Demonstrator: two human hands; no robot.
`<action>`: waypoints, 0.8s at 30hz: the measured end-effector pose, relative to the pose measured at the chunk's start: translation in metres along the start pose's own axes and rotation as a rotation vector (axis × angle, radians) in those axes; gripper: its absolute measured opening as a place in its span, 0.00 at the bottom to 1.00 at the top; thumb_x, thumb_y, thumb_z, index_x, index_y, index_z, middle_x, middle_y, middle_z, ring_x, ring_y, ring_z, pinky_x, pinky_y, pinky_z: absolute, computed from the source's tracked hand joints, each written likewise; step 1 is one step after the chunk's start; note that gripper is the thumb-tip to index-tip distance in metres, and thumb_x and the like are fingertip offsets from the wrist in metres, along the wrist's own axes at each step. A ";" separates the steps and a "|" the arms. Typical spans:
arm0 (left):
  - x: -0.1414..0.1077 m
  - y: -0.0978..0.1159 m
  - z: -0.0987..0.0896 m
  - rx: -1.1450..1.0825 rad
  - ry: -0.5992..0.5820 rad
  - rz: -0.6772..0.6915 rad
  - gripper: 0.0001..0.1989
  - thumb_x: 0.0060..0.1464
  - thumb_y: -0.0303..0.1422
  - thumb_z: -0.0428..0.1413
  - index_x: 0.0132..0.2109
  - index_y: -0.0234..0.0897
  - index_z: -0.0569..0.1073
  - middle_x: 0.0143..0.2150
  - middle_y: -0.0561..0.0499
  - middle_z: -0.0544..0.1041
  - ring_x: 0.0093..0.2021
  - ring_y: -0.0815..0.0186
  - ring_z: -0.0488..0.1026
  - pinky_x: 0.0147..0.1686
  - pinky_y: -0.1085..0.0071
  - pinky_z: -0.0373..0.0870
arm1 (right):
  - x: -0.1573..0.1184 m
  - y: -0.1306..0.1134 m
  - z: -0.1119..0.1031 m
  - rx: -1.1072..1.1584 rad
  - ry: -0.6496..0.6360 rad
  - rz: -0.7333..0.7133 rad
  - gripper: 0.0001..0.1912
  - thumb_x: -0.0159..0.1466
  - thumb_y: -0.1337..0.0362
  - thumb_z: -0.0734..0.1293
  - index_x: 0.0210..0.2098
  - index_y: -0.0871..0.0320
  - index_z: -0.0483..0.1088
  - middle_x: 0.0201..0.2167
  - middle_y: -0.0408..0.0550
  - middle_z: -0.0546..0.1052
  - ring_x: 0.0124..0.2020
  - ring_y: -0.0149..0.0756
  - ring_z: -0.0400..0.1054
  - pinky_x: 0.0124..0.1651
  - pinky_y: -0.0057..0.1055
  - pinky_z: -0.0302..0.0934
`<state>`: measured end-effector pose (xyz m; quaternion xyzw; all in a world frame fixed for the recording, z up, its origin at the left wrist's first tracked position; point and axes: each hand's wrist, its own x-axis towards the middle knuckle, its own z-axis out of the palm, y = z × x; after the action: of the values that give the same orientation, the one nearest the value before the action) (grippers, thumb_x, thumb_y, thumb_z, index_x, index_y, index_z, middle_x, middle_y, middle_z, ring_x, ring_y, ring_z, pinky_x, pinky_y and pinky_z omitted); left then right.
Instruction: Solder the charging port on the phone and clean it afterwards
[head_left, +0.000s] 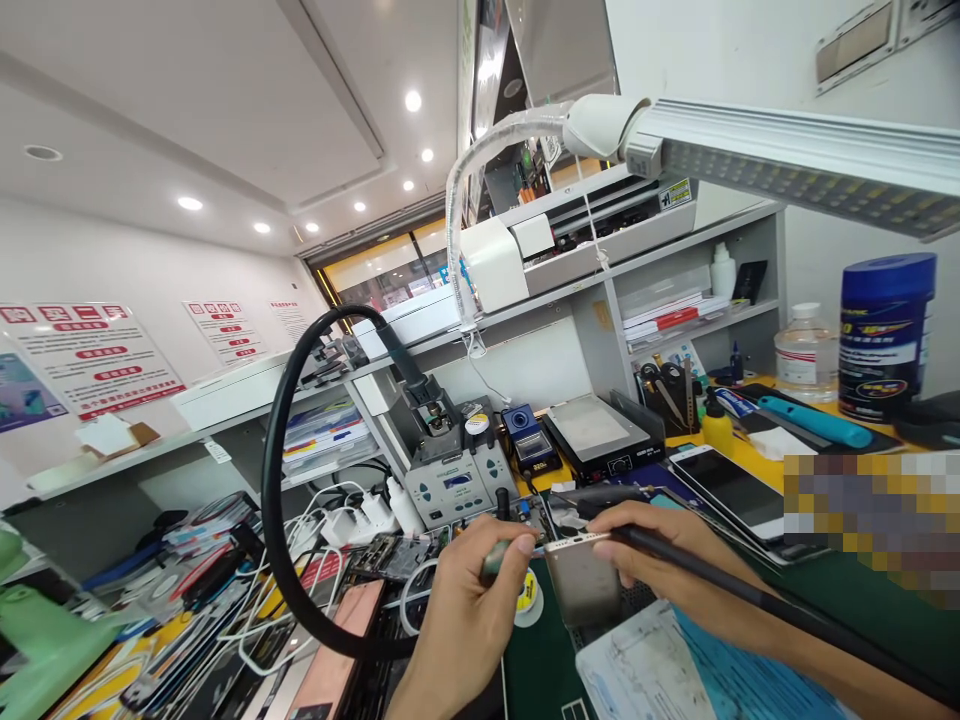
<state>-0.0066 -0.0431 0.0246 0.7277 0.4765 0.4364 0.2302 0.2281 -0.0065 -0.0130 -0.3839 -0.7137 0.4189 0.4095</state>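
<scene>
My left hand (469,605) is closed in a pinch, thumb against fingers, around something small and greenish that is mostly hidden. Close by on its right stands a grey metal phone (585,585), tilted, with its port edge facing up. My right hand (667,535) is at that upper edge, its fingers closed on a black soldering iron (600,508); a dark cord (705,575) runs back from it over the forearm. A solder spool (529,600) lies between my left hand and the phone. The iron's tip is hard to make out.
A thick black hose (274,480) arcs from the grey rework station (459,485) down behind my left hand. A lamp (795,165) hangs overhead. Phone parts and white cables (259,625) crowd the left. A white phone (735,490) and blue tub (885,335) are right.
</scene>
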 end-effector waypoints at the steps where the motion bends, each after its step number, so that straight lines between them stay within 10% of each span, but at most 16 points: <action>1: 0.001 0.000 0.001 0.039 0.019 0.034 0.15 0.67 0.40 0.53 0.41 0.37 0.80 0.35 0.48 0.77 0.34 0.64 0.73 0.34 0.71 0.66 | 0.000 0.000 0.001 0.001 0.008 0.002 0.19 0.66 0.46 0.67 0.43 0.54 0.77 0.27 0.44 0.78 0.29 0.37 0.72 0.31 0.31 0.62; 24: 0.005 -0.020 0.024 -0.342 0.135 -0.053 0.08 0.59 0.37 0.62 0.34 0.38 0.79 0.32 0.51 0.77 0.31 0.67 0.72 0.28 0.75 0.65 | 0.000 0.002 0.006 -0.066 0.082 0.042 0.18 0.65 0.45 0.67 0.41 0.51 0.78 0.27 0.44 0.78 0.29 0.39 0.72 0.31 0.33 0.62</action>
<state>0.0042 -0.0278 -0.0008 0.6341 0.4287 0.5527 0.3296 0.2230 -0.0078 -0.0167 -0.4290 -0.7015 0.3878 0.4165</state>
